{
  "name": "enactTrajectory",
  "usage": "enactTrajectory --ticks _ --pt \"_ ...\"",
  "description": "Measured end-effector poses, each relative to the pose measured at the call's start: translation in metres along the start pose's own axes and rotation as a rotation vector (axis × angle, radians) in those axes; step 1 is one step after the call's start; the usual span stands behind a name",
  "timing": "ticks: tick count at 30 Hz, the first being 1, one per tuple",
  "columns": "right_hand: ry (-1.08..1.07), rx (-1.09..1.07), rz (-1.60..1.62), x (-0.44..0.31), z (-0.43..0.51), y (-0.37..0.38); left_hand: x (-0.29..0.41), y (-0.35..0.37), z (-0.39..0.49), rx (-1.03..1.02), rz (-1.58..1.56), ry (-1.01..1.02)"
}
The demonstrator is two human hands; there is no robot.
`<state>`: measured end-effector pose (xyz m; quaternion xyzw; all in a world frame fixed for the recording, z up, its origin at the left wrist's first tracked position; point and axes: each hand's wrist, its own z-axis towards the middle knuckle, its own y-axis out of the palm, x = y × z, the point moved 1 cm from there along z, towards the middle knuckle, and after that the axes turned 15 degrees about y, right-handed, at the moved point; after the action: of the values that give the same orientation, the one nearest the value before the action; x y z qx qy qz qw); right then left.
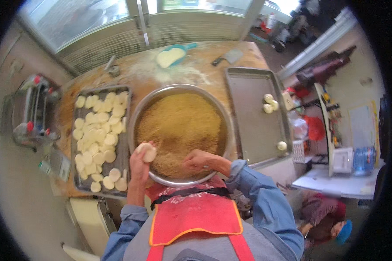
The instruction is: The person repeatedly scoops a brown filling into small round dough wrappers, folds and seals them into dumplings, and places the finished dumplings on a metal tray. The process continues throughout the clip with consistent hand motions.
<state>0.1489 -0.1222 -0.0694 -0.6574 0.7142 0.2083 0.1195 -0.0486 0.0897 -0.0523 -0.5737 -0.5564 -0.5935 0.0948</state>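
Observation:
My left hand (139, 163) holds a flat, pale dough round (147, 152) at the near left rim of a wide steel bowl (227, 130). Inside the bowl is a yellow-brown crumbly filling (183, 114), darker and dug down on the near side. My right hand (197, 160) reaches over the rim into this filling with curled fingers; the fingertips blur into the crumbs, and their grip is hidden. To the left, a dark metal tray (116, 166) carries several dough rounds (93, 137), many overlapping. Several white dough balls (268, 103) sit on another metal tray (248, 130) at the right.
Toward the back of the floury wooden table (134, 71) lie a blue scoop of flour (173, 56) and a cleaver (230, 57). A small metal tool (112, 68) stands at the back left. Another person (326, 212) is at the lower right, beside a white shelf (336, 184).

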Motion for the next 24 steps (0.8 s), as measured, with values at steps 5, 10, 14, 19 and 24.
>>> enactTrajectory --ticks 5,10,14,19,24 --pt "0.009 -0.116 0.376 -0.023 -0.052 0.007 -0.014 0.009 -0.003 0.107 0.284 0.063" --pt "-0.175 0.146 0.516 -0.042 -0.075 0.021 -0.018 0.048 -0.01 0.09 0.033 -0.122" --pt "-0.777 0.95 -0.094 -0.049 -0.067 0.044 -0.009 0.079 -0.007 -0.014 -0.322 -0.217" --pt "-0.92 1.272 -0.649 -0.046 -0.058 0.058 0.001 0.091 -0.003 0.009 -0.391 -0.194" --pt "-0.971 1.276 -0.747 -0.041 -0.055 0.068 0.002 0.087 -0.006 0.069 -0.146 -0.164"
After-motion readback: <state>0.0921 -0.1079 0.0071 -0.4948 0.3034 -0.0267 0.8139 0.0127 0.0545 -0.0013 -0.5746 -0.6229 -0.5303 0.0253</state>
